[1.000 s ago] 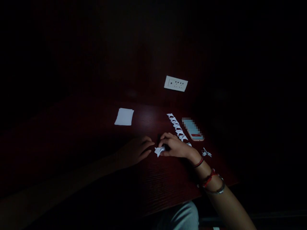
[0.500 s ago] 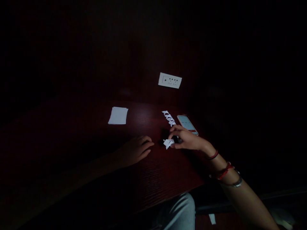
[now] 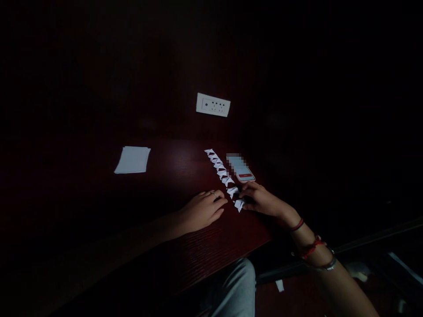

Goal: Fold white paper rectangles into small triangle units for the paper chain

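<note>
Very dim, underexposed; edges sink into black.

1.0 s ago: right hand (image 3: pixel 262 201) held the folded paper piece (image 3: pixel 239 204) mid-tabletop, just beside the left hand's (image 3: pixel 202 210) fingertips.

0.5 s ago: piece carried away from the left hand, towards the phone (image 3: pixel 241 168).

Now: piece lies at the near end of the row of folded pieces (image 3: pixel 220 170), in line with it. Right fingertips are at the piece; too dark to tell whether the grip has let go. The left hand, flat, has slid along the tabletop towards the row, fingertips now just beside its near end.

The view has swung right: wall socket (image 3: pixel 213 105) and paper stack (image 3: pixel 132 159) sit further left in frame.
</note>
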A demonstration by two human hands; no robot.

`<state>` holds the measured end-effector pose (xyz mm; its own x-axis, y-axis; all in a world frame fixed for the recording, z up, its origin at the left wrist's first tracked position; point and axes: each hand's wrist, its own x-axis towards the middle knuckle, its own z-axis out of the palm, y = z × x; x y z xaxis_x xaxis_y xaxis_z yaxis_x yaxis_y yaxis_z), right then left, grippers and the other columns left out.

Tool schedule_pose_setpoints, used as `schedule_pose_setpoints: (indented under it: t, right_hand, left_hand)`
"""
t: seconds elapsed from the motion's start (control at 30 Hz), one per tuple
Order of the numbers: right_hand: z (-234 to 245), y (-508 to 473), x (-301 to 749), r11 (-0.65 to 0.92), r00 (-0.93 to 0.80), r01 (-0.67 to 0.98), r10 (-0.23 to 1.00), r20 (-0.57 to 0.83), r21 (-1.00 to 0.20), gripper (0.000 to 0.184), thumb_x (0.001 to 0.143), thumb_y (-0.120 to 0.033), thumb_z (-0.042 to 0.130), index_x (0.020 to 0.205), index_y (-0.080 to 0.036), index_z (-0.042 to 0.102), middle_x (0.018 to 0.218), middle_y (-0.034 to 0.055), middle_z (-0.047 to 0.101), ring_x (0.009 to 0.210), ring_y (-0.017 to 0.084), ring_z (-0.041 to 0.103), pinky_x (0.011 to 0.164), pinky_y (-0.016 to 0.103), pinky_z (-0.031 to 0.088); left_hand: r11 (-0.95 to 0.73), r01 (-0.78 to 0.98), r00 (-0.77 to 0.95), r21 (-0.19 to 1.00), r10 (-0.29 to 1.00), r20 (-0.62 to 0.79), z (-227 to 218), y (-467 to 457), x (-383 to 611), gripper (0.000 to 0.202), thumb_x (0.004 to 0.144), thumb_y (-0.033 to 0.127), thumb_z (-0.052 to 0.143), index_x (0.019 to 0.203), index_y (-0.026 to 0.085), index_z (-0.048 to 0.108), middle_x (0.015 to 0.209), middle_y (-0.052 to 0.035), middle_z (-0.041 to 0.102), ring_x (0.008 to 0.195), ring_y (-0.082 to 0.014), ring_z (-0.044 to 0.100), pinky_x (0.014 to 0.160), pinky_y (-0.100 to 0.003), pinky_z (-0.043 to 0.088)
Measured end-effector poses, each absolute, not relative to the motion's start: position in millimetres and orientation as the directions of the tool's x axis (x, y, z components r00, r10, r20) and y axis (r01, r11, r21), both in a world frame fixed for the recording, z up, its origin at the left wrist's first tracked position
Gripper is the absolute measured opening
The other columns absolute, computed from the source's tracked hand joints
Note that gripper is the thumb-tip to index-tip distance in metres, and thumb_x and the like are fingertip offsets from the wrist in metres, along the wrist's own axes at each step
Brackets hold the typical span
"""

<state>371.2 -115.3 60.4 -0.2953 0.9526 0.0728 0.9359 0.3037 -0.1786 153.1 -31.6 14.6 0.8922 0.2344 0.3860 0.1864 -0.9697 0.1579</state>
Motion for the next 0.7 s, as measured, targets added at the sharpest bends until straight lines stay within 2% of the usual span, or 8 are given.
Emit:
schedule_pose_setpoints:
  t: [0.1,0.2,0.27,0.33,0.43,0.53,0.7]
  right_hand:
    - [67.2,-112.4,370.8,0.333,-0.318,0.92,0.942,0.105,-0.206,0.031,0.068,-0.022,0.067,0.098,-0.017,0.061,0.099,0.0084,0.051,0.096,0.02,0.048,0.086,0.038,0.039]
    - [80.1,-104.1,366.3,0.365,-0.333,0.898,0.929,0.162,-0.246,0.02,0.074,-0.021,0.061,0.093,-0.016,0.062,0.095,0.0075,0.053,0.089,0.017,0.052,0.083,0.032,0.042]
    - [86.7,-88.5,359.4,0.362,-0.318,0.896,0.927,0.196,-0.257,0.019,0.077,-0.021,0.057,0.094,-0.017,0.062,0.095,0.0068,0.054,0.087,0.016,0.053,0.081,0.031,0.042]
    - [89.0,-61.9,347.6,0.346,-0.31,0.912,0.933,0.185,-0.22,0.017,0.077,-0.021,0.056,0.091,-0.016,0.063,0.093,0.007,0.056,0.085,0.016,0.054,0.079,0.03,0.042]
    - [83.3,-7.9,318.0,0.333,-0.323,0.928,0.943,0.085,-0.17,0.014,0.075,-0.018,0.057,0.086,-0.017,0.065,0.091,0.0065,0.061,0.088,0.018,0.054,0.082,0.028,0.04]
    - [70.1,43.7,276.4,0.327,-0.319,0.929,0.945,0.074,-0.172,0.012,0.074,-0.018,0.057,0.081,-0.016,0.066,0.088,0.0073,0.063,0.086,0.019,0.056,0.08,0.027,0.04]
    - [42.5,89.8,205.2,0.29,-0.258,0.933,0.952,0.165,-0.212,0.029,0.082,-0.027,0.047,0.105,-0.011,0.057,0.107,0.0138,0.054,0.097,0.021,0.051,0.081,0.03,0.04]
  left_hand:
    - [-0.967,0.187,0.887,0.172,0.242,0.394,12.1,-27.7,150.1,0.024,0.087,0.022,0.04,0.109,0.02,0.05,0.107,-0.0044,0.05,0.094,-0.0181,0.051,0.086,-0.035,0.038]
    - [-0.967,0.187,0.885,0.171,0.241,0.398,12.2,-26.3,145.4,0.024,0.087,0.022,0.041,0.109,0.021,0.051,0.108,-0.0041,0.05,0.094,-0.0176,0.051,0.086,-0.034,0.038]
    - [-0.969,0.192,0.881,0.158,0.241,0.407,12.7,-23.7,140.5,0.025,0.087,0.022,0.041,0.11,0.021,0.051,0.108,-0.0039,0.05,0.094,-0.0172,0.051,0.086,-0.033,0.038]
    - [-0.973,0.199,0.878,0.12,0.231,0.42,13.0,-16.5,132.2,0.026,0.087,0.022,0.04,0.111,0.02,0.05,0.108,-0.0039,0.051,0.094,-0.0172,0.051,0.086,-0.032,0.038]
    - [-0.965,0.259,0.865,0.038,0.25,0.435,13.5,6.2,108.9,0.027,0.087,0.019,0.039,0.112,0.019,0.049,0.109,-0.0049,0.051,0.095,-0.0176,0.05,0.086,-0.033,0.039]
    - [-0.911,0.413,0.796,0.007,0.365,0.483,16.0,39.3,69.0,0.028,0.087,0.018,0.036,0.111,0.017,0.05,0.111,-0.0069,0.05,0.097,-0.0187,0.05,0.084,-0.033,0.04]
    - [-0.768,0.641,0.648,0.002,0.542,0.535,19.3,90.8,-13.8,0.03,0.086,0.023,0.034,0.112,0.018,0.049,0.117,-0.0076,0.046,0.102,-0.0217,0.047,0.086,-0.036,0.04]
